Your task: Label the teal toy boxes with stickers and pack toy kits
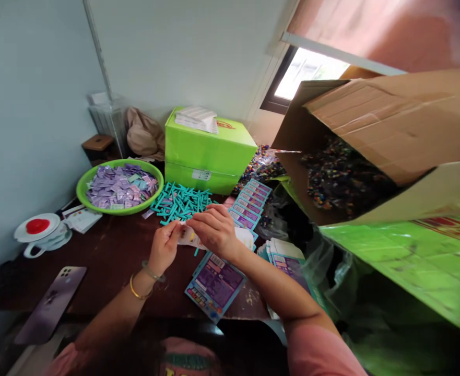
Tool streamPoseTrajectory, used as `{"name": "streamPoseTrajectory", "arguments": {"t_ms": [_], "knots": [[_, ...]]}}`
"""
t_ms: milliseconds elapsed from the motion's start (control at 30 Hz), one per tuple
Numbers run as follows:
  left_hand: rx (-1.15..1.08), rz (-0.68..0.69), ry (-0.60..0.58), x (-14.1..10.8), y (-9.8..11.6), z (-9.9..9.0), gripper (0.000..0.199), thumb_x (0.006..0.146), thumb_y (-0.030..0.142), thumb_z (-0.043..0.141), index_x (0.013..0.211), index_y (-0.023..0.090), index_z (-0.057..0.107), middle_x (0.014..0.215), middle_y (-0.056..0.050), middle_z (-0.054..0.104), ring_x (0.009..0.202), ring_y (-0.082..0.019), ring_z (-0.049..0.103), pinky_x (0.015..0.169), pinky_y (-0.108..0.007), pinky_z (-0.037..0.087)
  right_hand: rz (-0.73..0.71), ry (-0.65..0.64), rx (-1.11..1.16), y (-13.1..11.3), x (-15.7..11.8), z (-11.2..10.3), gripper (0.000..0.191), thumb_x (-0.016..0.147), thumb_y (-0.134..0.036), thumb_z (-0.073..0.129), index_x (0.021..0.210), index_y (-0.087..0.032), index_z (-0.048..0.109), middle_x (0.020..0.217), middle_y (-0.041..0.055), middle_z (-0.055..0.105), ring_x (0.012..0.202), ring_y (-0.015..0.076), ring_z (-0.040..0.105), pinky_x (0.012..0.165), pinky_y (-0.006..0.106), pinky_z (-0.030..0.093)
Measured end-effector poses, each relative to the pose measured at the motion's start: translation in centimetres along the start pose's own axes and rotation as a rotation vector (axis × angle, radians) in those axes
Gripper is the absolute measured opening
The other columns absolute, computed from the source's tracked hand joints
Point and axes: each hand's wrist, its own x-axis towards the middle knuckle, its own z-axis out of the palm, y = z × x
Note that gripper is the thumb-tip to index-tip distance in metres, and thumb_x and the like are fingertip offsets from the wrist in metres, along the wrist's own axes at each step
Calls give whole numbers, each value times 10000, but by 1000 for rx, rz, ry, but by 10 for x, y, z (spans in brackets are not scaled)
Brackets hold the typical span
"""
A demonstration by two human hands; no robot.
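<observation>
My left hand (164, 246) pinches the left end of a small white printed packet (189, 236) above the dark table. Over the packet's upper edge lies my right hand (214, 230), its fingers bent and closed on it; the fingertips partly hide the packet. Just beyond the hands is a heap of teal sticks (180, 201). Below them, near the table's front edge, lie purple and teal printed cards (216, 284). More such cards (249, 206) are fanned out in a row to the right, partly behind my right hand.
A green basin (81, 192) of small purple packets stands at the left, with a lidded cup (47, 241) and a phone (51, 303) nearer. A green box (204, 156) stands behind. At the right, an open carton (390, 120) holds many dark, colourful pieces beside a card stack (284, 248).
</observation>
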Motion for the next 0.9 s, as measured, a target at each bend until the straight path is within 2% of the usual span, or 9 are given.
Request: {"name": "streamPoseTrajectory", "arguments": {"t_ms": [67,133,233,300,367,467,700,900], "knots": [[-26,-25,4,1,1,1,489,955,567,486,757,152,651,609,17,534,571,-121,449,539,-225,355,57,90,88,-1,3,-1,117,981,-260,606,976,-287,720,967,21,751,881,186,672,953,408,475],[-47,-34,7,3,1,2,469,952,553,491,808,150,684,628,9,569,581,-128,474,547,-225,377,173,119,186,0,7,-2,90,957,-323,657,1009,-264,701,994,41,737,936,199,671,911,386,497],[-62,-1,15,3,1,1,427,952,526,497,927,161,717,770,-29,675,697,-159,567,650,-240,453,292,-3,289,1,13,-3,231,921,-435,698,1058,-249,695,984,49,735,918,205,674,849,360,510],[-46,16,13,2,0,1,411,956,514,495,952,169,717,800,-35,688,729,-167,582,680,-246,461,311,-56,314,3,15,-2,216,939,-455,669,954,-244,709,876,29,734,828,189,668,820,348,497],[-24,17,-1,1,-3,2,420,966,516,479,909,166,705,714,-15,641,654,-151,539,623,-239,430,312,-50,296,4,14,1,254,965,-447,634,842,-235,700,795,15,721,774,177,653,821,348,475],[-22,13,-15,-1,-7,2,451,977,531,454,816,163,659,618,13,548,563,-127,463,544,-231,372,293,-18,273,3,13,5,286,975,-436,624,784,-230,683,739,3,704,726,169,628,820,357,452],[-1,12,-4,0,-7,3,460,994,529,428,810,166,642,622,16,534,570,-125,456,555,-236,361,300,2,341,-1,17,3,168,958,-404,657,896,-278,750,820,3,745,780,194,639,851,398,449],[30,69,22,1,-6,0,403,1002,454,425,992,168,709,710,-12,633,617,-138,508,590,-236,388,370,10,417,-2,20,5,179,927,-448,686,906,-288,764,844,17,743,808,207,658,797,385,486]]}}
